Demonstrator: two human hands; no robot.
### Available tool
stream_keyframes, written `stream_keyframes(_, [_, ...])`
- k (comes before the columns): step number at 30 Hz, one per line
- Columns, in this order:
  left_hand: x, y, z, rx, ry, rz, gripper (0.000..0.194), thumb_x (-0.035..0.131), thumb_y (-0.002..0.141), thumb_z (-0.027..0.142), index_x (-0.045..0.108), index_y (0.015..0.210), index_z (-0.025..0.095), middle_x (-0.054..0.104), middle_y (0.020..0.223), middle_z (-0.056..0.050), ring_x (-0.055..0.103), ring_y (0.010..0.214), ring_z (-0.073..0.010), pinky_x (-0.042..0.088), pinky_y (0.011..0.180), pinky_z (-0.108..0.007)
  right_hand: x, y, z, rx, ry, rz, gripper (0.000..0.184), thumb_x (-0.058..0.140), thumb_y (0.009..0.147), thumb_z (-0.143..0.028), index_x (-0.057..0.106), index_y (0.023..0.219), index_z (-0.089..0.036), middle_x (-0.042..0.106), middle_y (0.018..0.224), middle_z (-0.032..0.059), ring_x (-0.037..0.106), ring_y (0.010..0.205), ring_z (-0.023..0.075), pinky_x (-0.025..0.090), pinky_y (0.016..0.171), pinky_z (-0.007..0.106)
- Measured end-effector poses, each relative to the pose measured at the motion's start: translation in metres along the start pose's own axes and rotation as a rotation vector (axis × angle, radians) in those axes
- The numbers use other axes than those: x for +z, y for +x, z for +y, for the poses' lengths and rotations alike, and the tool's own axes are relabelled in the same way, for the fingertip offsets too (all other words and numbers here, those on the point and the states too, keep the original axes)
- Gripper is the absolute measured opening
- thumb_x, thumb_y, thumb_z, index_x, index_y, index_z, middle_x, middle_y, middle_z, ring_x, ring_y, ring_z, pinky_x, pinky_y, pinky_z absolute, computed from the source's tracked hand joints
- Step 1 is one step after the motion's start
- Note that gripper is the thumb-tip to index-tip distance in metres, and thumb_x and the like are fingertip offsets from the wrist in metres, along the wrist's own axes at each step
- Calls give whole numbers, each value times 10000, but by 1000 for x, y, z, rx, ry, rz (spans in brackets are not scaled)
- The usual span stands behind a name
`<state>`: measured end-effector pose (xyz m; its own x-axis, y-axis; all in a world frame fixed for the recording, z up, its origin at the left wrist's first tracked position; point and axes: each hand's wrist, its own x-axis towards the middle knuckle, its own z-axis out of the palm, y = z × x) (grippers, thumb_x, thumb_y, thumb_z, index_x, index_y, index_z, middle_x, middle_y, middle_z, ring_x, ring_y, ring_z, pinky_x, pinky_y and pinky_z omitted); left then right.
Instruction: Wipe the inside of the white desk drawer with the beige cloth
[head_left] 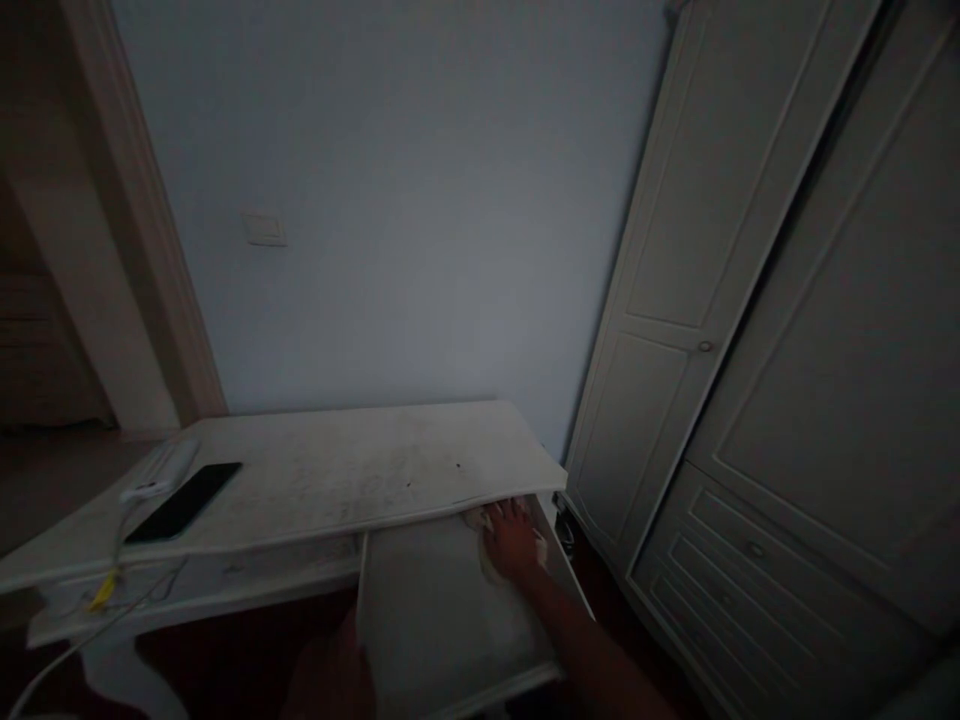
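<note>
A pale drawer (435, 610) is pulled out from under the white desk (315, 450). My right hand (511, 540) reaches into its back right corner, fingers over a crumpled light cloth (492, 570) pressed to the drawer bottom. Part of the cloth shows on both sides of the hand. Low in the view, my left hand (352, 665) is closed against the outside of the drawer's left wall, mostly in shadow. Some of its fingers are hidden.
On the desk's left lie a dark phone (184, 502) and a white device (161, 470) with a cable. A yellow tag (103, 592) hangs below them by an open compartment. A white wardrobe (660, 400) stands close on the right. The wall bears a switch (264, 229).
</note>
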<state>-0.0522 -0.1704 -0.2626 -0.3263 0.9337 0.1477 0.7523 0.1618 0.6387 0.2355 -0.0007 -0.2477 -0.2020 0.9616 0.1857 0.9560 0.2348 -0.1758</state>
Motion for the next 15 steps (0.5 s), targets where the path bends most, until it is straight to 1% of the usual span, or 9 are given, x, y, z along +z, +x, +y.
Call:
stream_keyframes(3, [0, 2, -1, 25, -30, -24, 374, 662, 955, 414, 706, 1297, 271, 723, 1361, -97, 672, 1267, -318, 587, 1061, -484, -4, -6, 7, 6, -12, -26, 597, 523, 995, -309, 480, 1587, -245, 428, 1668, 158, 398, 1500, 409, 324, 1189, 564])
stream_keyframes(5, [0, 1, -2, 29, -42, -29, 444, 632, 881, 382, 722, 1306, 292, 755, 1346, -94, 658, 1319, -366, 585, 1081, -479, -5, -10, 7, -15, -16, -55, 627, 530, 985, -312, 456, 1605, -260, 428, 1667, 162, 416, 1486, 423, 345, 1172, 584])
stream_keyframes(6, [1, 1, -2, 27, -45, -31, 483, 611, 852, 377, 722, 1315, 300, 763, 1346, -89, 653, 1333, -377, 583, 1087, -479, -6, -12, 7, -29, -18, -72, 646, 541, 975, -318, 446, 1611, -259, 430, 1663, 171, 420, 1480, 434, 356, 1160, 597])
stream_keyframes(9, [2, 1, -2, 20, -46, -38, 557, 551, 809, 367, 706, 1339, 294, 774, 1339, -82, 649, 1350, -374, 559, 1126, -487, -11, -22, 9, -100, -18, -139, 722, 609, 920, -362, 437, 1611, -252, 434, 1653, 190, 414, 1474, 460, 382, 1133, 613])
stream_keyframes(12, [2, 3, -2, 19, -35, -44, 548, 525, 798, 348, 717, 1307, 279, 795, 1288, -88, 670, 1324, -367, 547, 1143, -478, -15, -36, 13, -190, -11, -215, 795, 673, 862, -433, 437, 1601, -255, 441, 1643, 188, 413, 1465, 464, 384, 1134, 611])
stream_keyframes(15, [1, 3, 0, 17, -5, -26, 525, 527, 799, 336, 726, 1277, 253, 794, 1277, -103, 690, 1292, -357, 561, 1119, -456, -15, -54, 17, -285, 8, -287, 876, 733, 809, -491, 429, 1599, -266, 454, 1630, 169, 408, 1471, 443, 364, 1168, 578])
